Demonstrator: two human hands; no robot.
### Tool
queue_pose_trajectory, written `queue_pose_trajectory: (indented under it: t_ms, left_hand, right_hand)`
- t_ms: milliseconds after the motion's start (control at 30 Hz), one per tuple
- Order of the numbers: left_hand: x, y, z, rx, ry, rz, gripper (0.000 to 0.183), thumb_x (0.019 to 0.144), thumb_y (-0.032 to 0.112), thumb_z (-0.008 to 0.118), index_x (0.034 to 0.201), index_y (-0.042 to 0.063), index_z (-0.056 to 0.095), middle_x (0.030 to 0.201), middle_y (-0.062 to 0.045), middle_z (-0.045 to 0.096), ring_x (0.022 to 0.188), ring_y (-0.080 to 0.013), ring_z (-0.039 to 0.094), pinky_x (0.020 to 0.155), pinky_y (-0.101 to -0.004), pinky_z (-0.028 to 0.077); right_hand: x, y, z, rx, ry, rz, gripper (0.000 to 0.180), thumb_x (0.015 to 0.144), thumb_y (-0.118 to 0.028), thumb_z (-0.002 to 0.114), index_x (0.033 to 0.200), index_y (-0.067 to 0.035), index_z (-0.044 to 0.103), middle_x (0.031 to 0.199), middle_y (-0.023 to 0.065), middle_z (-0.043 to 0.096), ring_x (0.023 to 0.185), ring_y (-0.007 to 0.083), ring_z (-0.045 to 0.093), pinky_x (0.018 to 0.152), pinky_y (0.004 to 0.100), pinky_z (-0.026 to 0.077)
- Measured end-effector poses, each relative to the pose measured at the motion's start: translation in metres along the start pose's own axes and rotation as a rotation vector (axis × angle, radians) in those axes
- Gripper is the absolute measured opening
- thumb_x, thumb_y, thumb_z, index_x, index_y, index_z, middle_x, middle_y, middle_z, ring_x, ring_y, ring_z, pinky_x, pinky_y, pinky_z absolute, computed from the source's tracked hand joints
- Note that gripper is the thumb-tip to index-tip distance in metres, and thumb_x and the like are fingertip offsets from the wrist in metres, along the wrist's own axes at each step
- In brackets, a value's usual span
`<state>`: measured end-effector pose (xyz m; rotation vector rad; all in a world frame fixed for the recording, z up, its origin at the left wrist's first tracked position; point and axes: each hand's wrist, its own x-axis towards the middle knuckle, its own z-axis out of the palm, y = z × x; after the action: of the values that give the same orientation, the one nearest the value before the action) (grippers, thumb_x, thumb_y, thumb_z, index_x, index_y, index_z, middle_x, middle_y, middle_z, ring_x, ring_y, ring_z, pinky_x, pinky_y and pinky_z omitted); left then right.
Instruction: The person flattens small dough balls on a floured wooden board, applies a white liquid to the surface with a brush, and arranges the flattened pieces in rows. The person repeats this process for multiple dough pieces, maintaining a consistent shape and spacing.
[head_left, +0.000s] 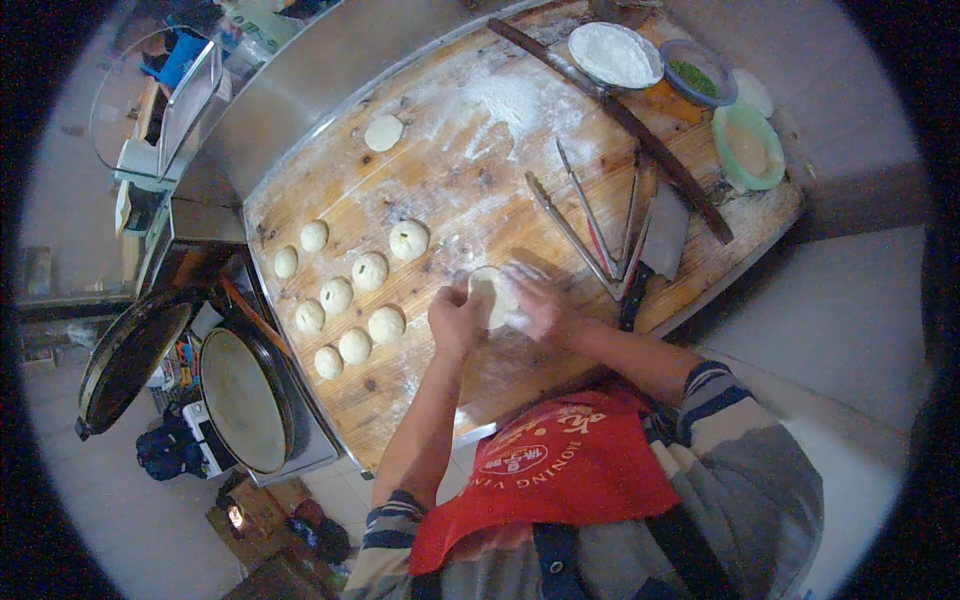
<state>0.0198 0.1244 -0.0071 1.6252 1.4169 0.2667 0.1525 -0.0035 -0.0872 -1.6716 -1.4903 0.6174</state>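
A flat round of pale dough (492, 298) lies on the floured wooden board (450, 202) between my hands. My left hand (455, 321) pinches its left edge with thumb and curled fingers. My right hand (546, 306), floured and slightly blurred, reaches over the right edge with its fingers stretched forward. Whether anything sits beneath that palm is hidden. Left of my hands are several round dough pieces (386, 325); some, like one dough bun (370, 271), bear a small green bit on top. A separate flattened dough disc (384, 133) rests farther back.
Metal tongs (577, 225) and a long dark wooden rod (637, 131) lie to the right. Behind them stand a bowl of flour (615, 56), a bowl of chopped greens (694, 79) and a green bowl (748, 148). At left is a round pan (244, 401) with a raised lid (135, 364).
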Motion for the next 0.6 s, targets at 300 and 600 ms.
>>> queue_pose_trajectory:
  t_ms: [300, 600]
  left_hand:
    - [-0.002, -0.016, -0.011, -0.443, -0.283, -0.069, 0.027, 0.094, 0.026, 0.063, 0.102, 0.000, 0.060, 0.092, -0.010, 0.065, 0.083, -0.0187, 0.062, 0.074, -0.0340, 0.053]
    - [0.017, -0.053, -0.007, -1.218, -0.564, -0.452, 0.052, 0.101, 0.041, 0.044, 0.130, -0.002, 0.050, 0.125, -0.019, 0.060, 0.112, -0.0317, 0.061, 0.096, -0.0456, 0.049]
  right_hand:
    - [0.017, -0.037, 0.007, 1.379, 0.457, 0.642, 0.064, 0.099, -0.057, 0.040, 0.128, -0.001, 0.054, 0.119, 0.0090, 0.064, 0.104, 0.0184, 0.062, 0.090, 0.0348, 0.049]
    - [0.015, -0.057, 0.003, 0.132, -0.055, -0.077, 0.046, 0.093, -0.017, 0.061, 0.135, -0.001, 0.052, 0.136, 0.0152, 0.055, 0.130, 0.0264, 0.050, 0.109, 0.0396, 0.038]
